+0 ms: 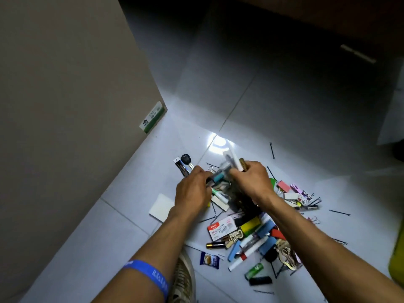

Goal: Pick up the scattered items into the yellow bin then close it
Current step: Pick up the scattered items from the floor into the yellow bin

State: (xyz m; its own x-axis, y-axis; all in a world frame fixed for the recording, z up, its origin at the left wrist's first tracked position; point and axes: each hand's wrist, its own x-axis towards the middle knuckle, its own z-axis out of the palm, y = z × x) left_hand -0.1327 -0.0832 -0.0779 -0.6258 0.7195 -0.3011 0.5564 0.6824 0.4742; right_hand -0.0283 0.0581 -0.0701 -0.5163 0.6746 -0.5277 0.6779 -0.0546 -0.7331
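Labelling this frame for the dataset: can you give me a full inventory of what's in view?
yellow bin: one, yellow, right edge, mostly cut off
car key: one, black head, far left of pile
staple box: one, white and red, pile centre
batteries: at least two, black-gold and green, near side of pile
hairpins: several, black, scattered around pile
snack packet: one, blue and white, beside shoe
white card: one, left of pile
cabinet: one, beige, left
shoe: one, tan, bottom
blue wristband: one, left forearm
left hand: grips small items over pile
right hand: grips bundle of pens and tubes
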